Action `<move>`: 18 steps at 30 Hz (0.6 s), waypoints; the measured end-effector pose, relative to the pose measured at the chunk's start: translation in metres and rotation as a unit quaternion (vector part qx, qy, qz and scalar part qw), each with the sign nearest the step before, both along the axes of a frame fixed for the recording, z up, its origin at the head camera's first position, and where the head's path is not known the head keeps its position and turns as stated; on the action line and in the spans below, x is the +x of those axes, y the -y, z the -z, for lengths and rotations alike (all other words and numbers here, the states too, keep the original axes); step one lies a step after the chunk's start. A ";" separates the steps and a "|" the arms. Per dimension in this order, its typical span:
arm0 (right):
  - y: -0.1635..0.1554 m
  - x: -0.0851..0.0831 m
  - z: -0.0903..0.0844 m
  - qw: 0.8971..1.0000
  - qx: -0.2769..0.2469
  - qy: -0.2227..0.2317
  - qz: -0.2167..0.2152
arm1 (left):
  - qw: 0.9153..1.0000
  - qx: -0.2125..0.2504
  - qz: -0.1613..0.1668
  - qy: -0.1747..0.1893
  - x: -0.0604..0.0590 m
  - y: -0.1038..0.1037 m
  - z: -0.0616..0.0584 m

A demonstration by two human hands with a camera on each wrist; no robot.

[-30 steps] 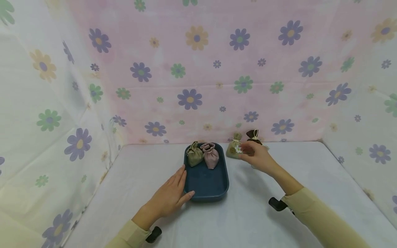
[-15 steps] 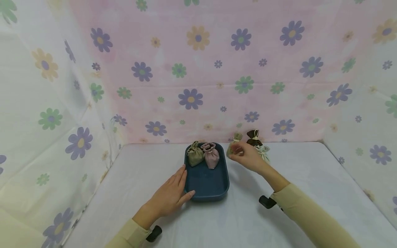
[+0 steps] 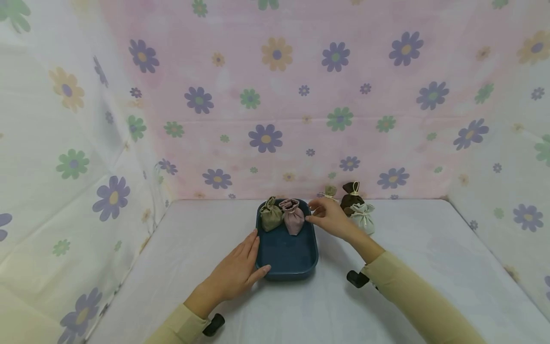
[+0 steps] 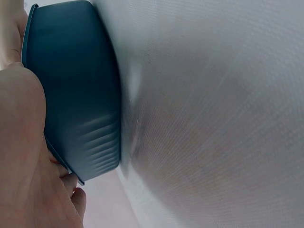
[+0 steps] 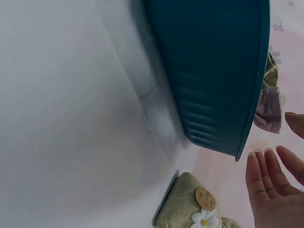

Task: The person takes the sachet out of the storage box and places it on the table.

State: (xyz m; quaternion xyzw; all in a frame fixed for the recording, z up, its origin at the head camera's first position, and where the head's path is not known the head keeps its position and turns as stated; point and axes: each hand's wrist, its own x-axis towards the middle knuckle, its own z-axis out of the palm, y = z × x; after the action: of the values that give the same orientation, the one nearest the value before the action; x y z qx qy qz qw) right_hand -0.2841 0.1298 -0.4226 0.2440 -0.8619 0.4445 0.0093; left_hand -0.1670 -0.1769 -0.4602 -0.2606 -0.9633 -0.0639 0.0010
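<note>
My right hand (image 3: 328, 218): fingers straight and loosely spread, holding nothing, hovering at the far right corner of the tray (image 3: 287, 258), fingertips just beside the pink pouch (image 3: 293, 216). From the right wrist view the fingers (image 5: 266, 183) stand apart from the tray rim, palm bare.

My left hand (image 3: 235, 272): laid flat on the desk (image 3: 193, 248), fingers straight and together against the tray's left wall, thumb at its near corner. Forearm runs back towards me in a beige sleeve.

Tray: one, dark blue, rounded corners, at the middle of the desk. Inside, at the far end: two pouches, one olive pouch (image 3: 271, 214) on the left, the pink one on the right, touching each other.

Outside the tray, to the right by the backdrop: three pouches. One tan pouch (image 3: 330, 191), mostly hidden behind my right hand; it lies on the desk below the palm, with a white flower tag, seen from the wrist. One brown pouch (image 3: 350, 194). One white pouch (image 3: 363, 216) in front of the brown one.

Floral cloth (image 3: 275, 95) on three sides.
</note>
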 end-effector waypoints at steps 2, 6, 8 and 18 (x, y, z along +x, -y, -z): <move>0.004 -0.003 0.001 1.000 -0.002 -0.003 0.000 | 1.000 -0.002 -0.001 -0.001 0.000 0.000 0.000; 0.011 -0.010 0.004 1.000 0.003 -0.012 0.010 | 1.000 -0.001 0.000 -0.004 0.000 0.000 0.000; 0.015 -0.012 0.006 1.000 0.008 -0.008 0.015 | 1.000 0.001 0.001 -0.005 0.000 -0.001 -0.001; 0.036 -0.020 0.010 0.999 0.010 0.003 0.037 | 1.000 0.000 0.003 -0.007 0.000 0.000 0.001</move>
State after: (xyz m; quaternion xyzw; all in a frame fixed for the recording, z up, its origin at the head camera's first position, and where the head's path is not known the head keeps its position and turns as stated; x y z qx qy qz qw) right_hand -0.3037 0.0936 -0.4325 0.2103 -0.8749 0.4357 0.0205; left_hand -0.1672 -0.1766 -0.4612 -0.2636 -0.9626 -0.0624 0.0073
